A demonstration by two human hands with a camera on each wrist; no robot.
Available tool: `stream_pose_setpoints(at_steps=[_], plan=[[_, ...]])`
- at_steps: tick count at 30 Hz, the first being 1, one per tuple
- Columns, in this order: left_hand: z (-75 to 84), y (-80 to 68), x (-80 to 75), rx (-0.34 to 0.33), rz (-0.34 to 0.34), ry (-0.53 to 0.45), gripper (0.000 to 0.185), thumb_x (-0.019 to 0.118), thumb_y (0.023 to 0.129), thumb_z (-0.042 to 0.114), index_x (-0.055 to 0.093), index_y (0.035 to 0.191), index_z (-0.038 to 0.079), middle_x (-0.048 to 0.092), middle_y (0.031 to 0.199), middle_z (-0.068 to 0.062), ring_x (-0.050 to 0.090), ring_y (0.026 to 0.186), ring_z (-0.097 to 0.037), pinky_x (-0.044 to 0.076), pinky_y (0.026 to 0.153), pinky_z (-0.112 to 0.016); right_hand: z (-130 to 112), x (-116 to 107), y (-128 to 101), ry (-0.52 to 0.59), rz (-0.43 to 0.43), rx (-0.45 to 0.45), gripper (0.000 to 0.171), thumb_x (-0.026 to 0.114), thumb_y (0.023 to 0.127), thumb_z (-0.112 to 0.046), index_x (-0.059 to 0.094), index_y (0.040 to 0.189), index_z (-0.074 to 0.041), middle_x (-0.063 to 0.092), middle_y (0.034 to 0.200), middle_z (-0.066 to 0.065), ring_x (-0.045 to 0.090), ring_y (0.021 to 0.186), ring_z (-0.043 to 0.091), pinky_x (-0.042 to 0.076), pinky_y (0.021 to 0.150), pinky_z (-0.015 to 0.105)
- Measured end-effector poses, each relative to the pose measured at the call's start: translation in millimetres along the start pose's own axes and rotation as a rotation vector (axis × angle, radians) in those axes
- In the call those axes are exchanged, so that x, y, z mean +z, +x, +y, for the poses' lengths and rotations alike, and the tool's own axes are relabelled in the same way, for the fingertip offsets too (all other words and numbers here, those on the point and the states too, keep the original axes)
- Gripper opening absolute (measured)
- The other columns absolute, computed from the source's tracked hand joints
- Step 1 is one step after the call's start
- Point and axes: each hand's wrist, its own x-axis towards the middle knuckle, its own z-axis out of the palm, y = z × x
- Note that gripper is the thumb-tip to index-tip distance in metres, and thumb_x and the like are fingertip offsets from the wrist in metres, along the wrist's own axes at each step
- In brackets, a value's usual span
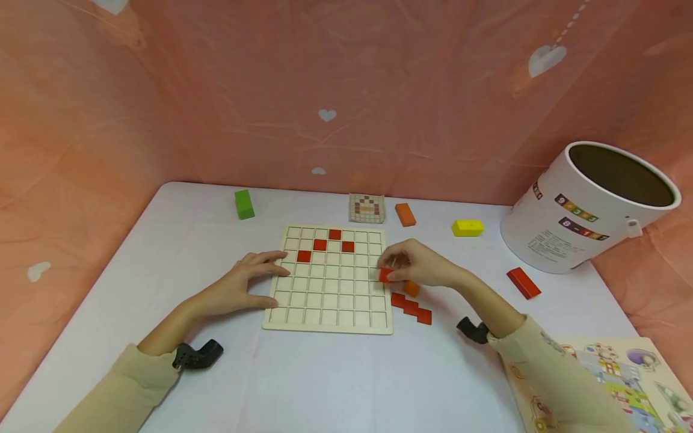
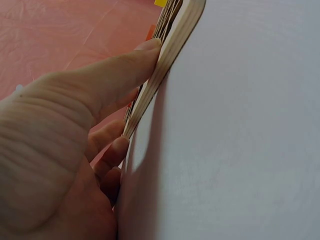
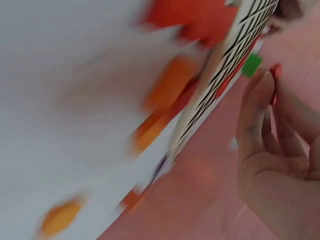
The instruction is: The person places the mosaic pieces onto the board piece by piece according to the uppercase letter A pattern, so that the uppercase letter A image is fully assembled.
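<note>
A pale wooden grid board (image 1: 330, 300) lies on the table, with several red tiles (image 1: 320, 245) set in squares of its upper rows. My left hand (image 1: 235, 287) rests at the board's left edge, fingers and thumb spread over the rim; the left wrist view shows the thumb (image 2: 125, 67) on that edge. Between thumb and fingertips, my right hand (image 1: 419, 263) pinches a red square tile (image 1: 386, 275) over the board's right edge. Just below that hand, more red tiles (image 1: 411, 308) lie in a slanting row beside the board, near an orange block (image 1: 412, 288).
Behind the board lie a small patterned grid card (image 1: 366, 208), an orange block (image 1: 405, 214), a yellow block (image 1: 467, 228) and a green block (image 1: 244, 204). At right stand a large white bucket (image 1: 547, 222), a red block (image 1: 523, 282) and a picture board (image 1: 628, 355) under the right sleeve.
</note>
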Motion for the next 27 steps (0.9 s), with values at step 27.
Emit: stream_pose_setpoints(at_steps=[27], plan=[[0.5,-0.6,-1.9,0.024,-0.003,-0.016,0.05,0.082,0.083,0.032,0.065,0.128,0.018,0.037,0.156,-0.009,0.029,0.138,-0.034,0.025,0.104,-0.067,-50.7,64.0,126.2,0.193,-0.059,0.054,0.014,0.068,0.085,0.014,0.069,0.098,0.011,0.068,0.078,0.012,0.063,0.066,0.013,0.056,0.067,0.028]])
